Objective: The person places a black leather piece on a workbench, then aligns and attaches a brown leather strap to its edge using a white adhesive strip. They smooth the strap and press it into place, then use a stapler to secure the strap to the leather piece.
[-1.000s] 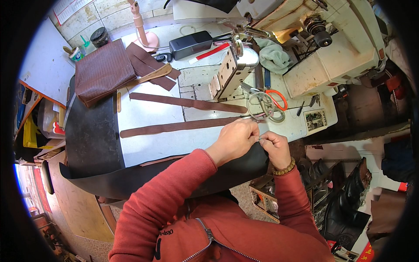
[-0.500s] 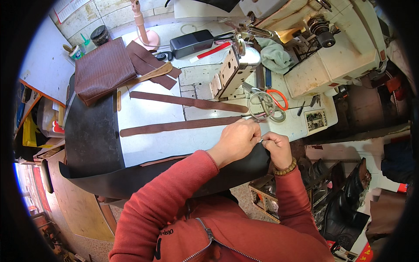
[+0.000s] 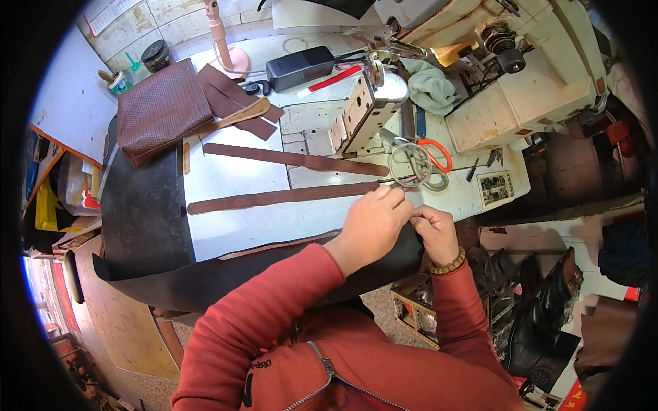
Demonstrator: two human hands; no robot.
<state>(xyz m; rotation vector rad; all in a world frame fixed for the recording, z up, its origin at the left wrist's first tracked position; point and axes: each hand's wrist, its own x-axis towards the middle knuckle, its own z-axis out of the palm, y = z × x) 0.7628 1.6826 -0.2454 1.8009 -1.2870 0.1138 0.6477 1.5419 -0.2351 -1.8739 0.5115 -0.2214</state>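
My left hand is closed, its fingertips bent down against the other hand near the front edge of the white table. My right hand, with a beaded bracelet on the wrist, pinches thumb to forefinger right beside it. Whatever lies between the fingertips is hidden. Just beyond the left knuckles, a brown strap stretches across the table, and a second brown strap lies farther back. A clear ring-shaped roll rests by the strap ends, with orange-handled scissors next to it.
A sewing machine fills the back right. Brown textured leather and a wooden-looking tool lie at the left. A black sheet drapes over the table's left and front edges. Black boots stand low at the right.
My left hand has shifted slightly toward me, and its knuckles have turned over the fingertips. A small pale bit seen between the fingers earlier is now hidden. My right hand has barely moved.
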